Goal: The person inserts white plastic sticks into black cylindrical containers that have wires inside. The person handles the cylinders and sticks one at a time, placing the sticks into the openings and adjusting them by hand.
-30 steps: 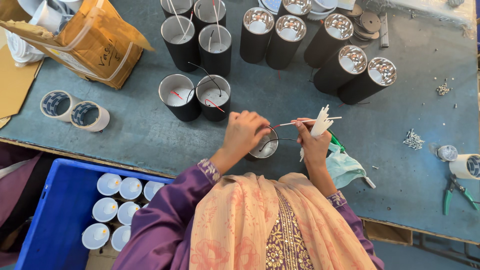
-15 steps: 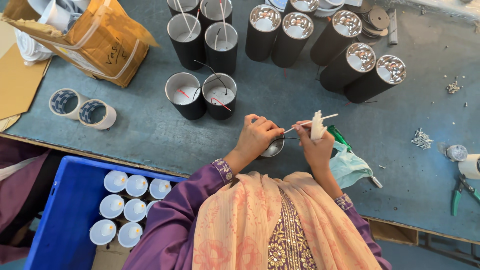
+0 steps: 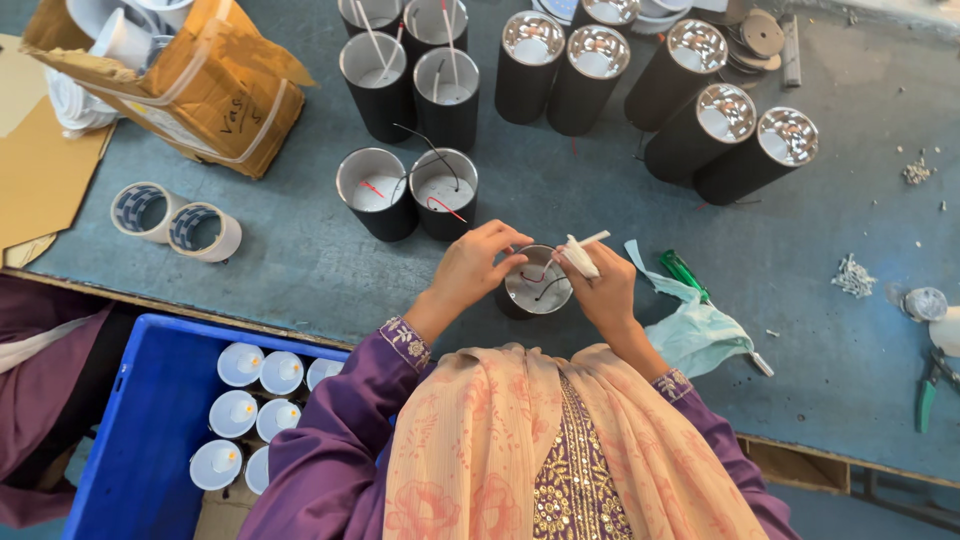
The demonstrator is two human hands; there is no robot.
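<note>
A grey-blue worktable [image 3: 300,260] (dusty) carries a torn brown carton [image 3: 215,85] at upper left. The left hand [image 3: 478,265] pinches a black can's [image 3: 535,290] rim; the right hand's [image 3: 600,290] fingers pinch a white connector [image 3: 580,255].

Can [image 3: 537,285] between both hands, tape rolls [image 3: 176,220] far left, pliers [image 3: 930,385] far right

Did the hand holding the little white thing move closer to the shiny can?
Yes. The right hand came down and left onto the open black cylinder, judged against the green screwdriver lying beside it; its white piece now overhangs the rim.
</note>
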